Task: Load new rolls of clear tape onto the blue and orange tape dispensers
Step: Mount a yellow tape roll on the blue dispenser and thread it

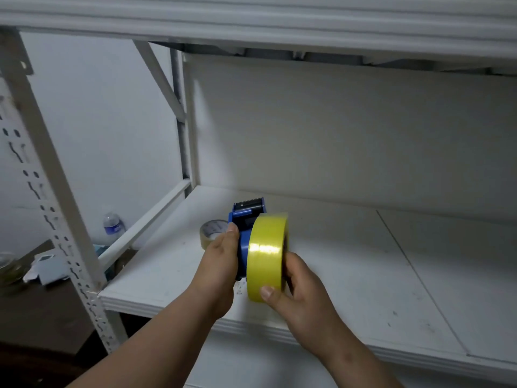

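A water bottle (112, 223) stands on the floor far left. On the white shelf (349, 275), a smaller tape roll (210, 230) lies behind the left hand (221, 257), which grips the blue dispenser (246, 228). The right hand (296, 287) holds the yellowish tape roll (267, 256) against the dispenser's side.

- White metal rack (64, 197) with slotted uprights and a diagonal brace; its white shelf (363, 275) is scuffed and speckled, with a seam running across it
- Upper shelf (251, 18) overhead, also white
- Plain white wall (106, 121) behind; a white panel (335, 135) backs the shelf
- Dark floor (42, 317) at left; a water bottle (113, 224) and scattered papers (46, 268) there
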`<state>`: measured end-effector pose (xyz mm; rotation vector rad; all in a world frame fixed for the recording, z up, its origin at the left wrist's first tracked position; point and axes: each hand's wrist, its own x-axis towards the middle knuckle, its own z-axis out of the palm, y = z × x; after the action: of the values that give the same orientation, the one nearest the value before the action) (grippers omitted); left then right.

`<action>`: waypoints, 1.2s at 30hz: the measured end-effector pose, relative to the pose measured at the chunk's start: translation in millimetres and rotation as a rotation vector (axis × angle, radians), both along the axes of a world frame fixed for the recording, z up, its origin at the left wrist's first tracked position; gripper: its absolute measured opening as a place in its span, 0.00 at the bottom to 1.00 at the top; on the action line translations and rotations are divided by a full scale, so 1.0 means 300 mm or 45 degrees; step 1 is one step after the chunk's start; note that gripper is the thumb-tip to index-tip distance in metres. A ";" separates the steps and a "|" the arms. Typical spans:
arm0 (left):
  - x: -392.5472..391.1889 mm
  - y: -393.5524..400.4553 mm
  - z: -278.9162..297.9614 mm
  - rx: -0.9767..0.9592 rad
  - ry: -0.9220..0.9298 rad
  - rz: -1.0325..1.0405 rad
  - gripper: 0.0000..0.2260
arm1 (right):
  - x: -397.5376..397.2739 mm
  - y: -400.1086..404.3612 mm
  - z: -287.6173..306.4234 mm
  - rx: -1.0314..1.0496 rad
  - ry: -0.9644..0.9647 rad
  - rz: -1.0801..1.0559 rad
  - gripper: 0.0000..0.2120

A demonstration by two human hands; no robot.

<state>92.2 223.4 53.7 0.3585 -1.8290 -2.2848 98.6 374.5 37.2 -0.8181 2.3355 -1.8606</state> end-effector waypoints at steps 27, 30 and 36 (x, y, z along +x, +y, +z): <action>-0.040 0.001 0.022 -0.038 0.066 -0.248 0.24 | -0.154 -0.003 0.027 0.135 0.143 0.158 0.19; -0.046 -0.004 0.020 -0.012 0.098 -0.245 0.26 | -0.167 -0.001 0.010 0.243 0.269 0.139 0.22; -0.092 -0.042 0.032 0.090 0.147 -0.354 0.26 | -0.190 -0.018 0.001 0.359 0.452 0.054 0.28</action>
<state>64.5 210.9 63.2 -0.0212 -1.8435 -2.4946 41.7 369.1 37.4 -1.2291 2.6718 -1.4152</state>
